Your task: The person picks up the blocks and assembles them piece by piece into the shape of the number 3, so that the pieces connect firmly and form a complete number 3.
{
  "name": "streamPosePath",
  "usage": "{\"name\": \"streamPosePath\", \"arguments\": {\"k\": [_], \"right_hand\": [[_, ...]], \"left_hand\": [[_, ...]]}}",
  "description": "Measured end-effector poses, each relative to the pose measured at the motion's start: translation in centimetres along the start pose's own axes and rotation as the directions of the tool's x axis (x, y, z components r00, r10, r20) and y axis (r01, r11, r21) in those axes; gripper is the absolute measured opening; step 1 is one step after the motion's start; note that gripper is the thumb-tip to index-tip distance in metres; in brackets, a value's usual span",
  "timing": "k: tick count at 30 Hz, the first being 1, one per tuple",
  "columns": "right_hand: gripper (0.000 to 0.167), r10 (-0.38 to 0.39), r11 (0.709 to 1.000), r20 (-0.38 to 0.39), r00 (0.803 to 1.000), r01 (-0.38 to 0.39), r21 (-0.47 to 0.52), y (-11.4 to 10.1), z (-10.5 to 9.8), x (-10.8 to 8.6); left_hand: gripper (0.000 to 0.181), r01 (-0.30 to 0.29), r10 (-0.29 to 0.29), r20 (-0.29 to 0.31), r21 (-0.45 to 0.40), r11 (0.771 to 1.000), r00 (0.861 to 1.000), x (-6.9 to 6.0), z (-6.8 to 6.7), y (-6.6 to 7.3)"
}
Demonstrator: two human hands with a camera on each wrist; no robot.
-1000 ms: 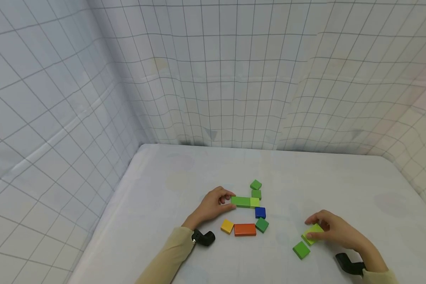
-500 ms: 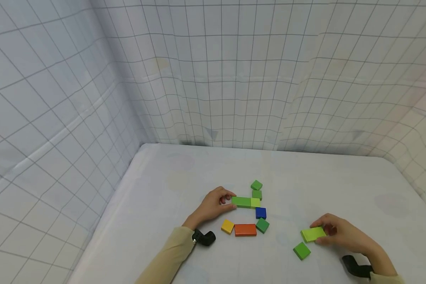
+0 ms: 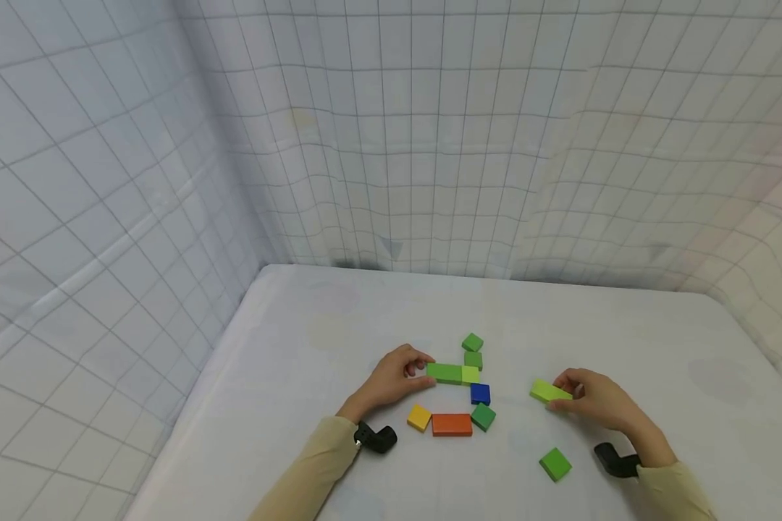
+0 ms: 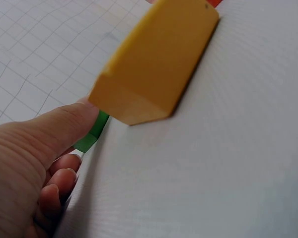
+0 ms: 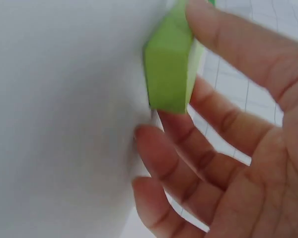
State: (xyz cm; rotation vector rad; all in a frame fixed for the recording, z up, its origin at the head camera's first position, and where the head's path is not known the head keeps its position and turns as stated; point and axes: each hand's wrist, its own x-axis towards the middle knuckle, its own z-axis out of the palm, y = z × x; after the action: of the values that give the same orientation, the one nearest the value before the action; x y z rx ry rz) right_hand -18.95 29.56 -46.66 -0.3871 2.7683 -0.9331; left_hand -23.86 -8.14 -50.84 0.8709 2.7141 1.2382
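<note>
At the left end of a long green block [image 3: 444, 373], my left hand [image 3: 391, 376] pinches it between thumb and index finger, with the other fingers curled. A small lime block [image 3: 471, 375] adjoins its right end. To the right, my right hand [image 3: 596, 398] grips a longer lime block [image 3: 550, 391] between thumb and fingers. In the right wrist view, this lime block [image 5: 168, 74] shows its near end, close to the white surface. The left wrist view has a yellow block [image 4: 159, 59] large in front, and the green block [image 4: 93, 134] shows partly past the thumb.
Two small green blocks [image 3: 473, 360] stand behind the lime one. In front lie a blue block [image 3: 480, 394], a dark green block [image 3: 483, 417], a red-orange block [image 3: 452, 425] and a yellow block [image 3: 419, 417]. A loose green block [image 3: 555, 464] lies near the right arm.
My right hand has taken the longer lime block away from the loose green block, turned it, and carried it left and farther back. The left hand has stayed in place.
</note>
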Motion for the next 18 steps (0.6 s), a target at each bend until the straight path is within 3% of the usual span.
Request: {"name": "streamPosePath", "arguments": {"k": [9, 14, 18], "right_hand": [[0.040, -0.077, 0.996, 0.021, 0.997, 0.076, 0.046, -0.5, 0.5, 0.8], [0.038, -0.038, 0.998, 0.007, 0.999, 0.037, 0.052, 0.1, 0.2, 0.9], [0.034, 0.005, 0.998, -0.003, 1.000, -0.005, 0.066, 0.0, -0.2, 2.1]], "left_hand": [[0.032, 0.011, -0.011, 0.002, 0.008, 1.000, 1.000, 0.0, 0.2, 0.0], [0.033, -0.002, 0.002, 0.001, 0.015, 1.000, 1.000, 0.0, 0.1, -0.1], [0.033, -0.001, 0.001, -0.001, 0.023, 1.000, 1.000, 0.1, 0.0, -0.1]]}}
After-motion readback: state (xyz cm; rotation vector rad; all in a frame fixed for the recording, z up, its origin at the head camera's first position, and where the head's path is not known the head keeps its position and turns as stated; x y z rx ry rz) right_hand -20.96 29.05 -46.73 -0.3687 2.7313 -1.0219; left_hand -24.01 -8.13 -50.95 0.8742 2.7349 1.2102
